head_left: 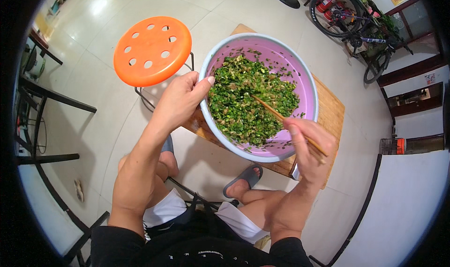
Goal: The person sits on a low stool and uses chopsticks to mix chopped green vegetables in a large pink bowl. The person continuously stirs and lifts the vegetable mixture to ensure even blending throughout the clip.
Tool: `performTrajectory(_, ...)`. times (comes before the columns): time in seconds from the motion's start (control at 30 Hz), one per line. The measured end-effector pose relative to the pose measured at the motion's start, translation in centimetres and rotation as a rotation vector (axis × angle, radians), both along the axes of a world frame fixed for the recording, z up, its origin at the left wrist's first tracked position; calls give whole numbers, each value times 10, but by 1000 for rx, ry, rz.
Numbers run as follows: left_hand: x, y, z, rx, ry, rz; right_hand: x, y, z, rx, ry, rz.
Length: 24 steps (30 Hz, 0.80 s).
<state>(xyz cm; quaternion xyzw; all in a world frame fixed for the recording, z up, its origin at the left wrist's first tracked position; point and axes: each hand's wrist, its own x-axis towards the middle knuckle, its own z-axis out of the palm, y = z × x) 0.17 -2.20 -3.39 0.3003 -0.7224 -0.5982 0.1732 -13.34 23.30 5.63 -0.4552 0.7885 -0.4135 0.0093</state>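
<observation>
A large basin (307, 86), pale blue at the rim and pink-purple inside, stands on a wooden board-like top in front of me. It holds a chopped green filling (253, 110) mixed with brownish bits. Gripping the basin's left rim is my left hand (183, 96), its thumb over the edge and the other fingers mostly hidden. My right hand (311, 145) is closed round wooden chopsticks (269, 107) above the basin's right side. Their tips are sunk in the middle of the filling. Scraps of green cling to the inner wall.
Beyond my left hand stands a round orange stool (152, 51) with holes in its seat. The wooden top (335, 112) shows right of the basin. A bicycle (356, 28) leans at the far right. Dark chair legs (56, 98) stand at the left.
</observation>
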Motion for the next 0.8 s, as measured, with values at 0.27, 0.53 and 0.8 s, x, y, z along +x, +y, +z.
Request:
performTrajectory(0.27,-3,0,-3,-15,-33,28,12,1,2,-73,18,287)
performTrajectory(0.53,-2,-2,-6,12,17,14,-7,10,-20,-282,-307,-173)
performTrajectory(0.8,-2,-3,0,32,-98,-43,-48,29,-34,-426,-218,-248)
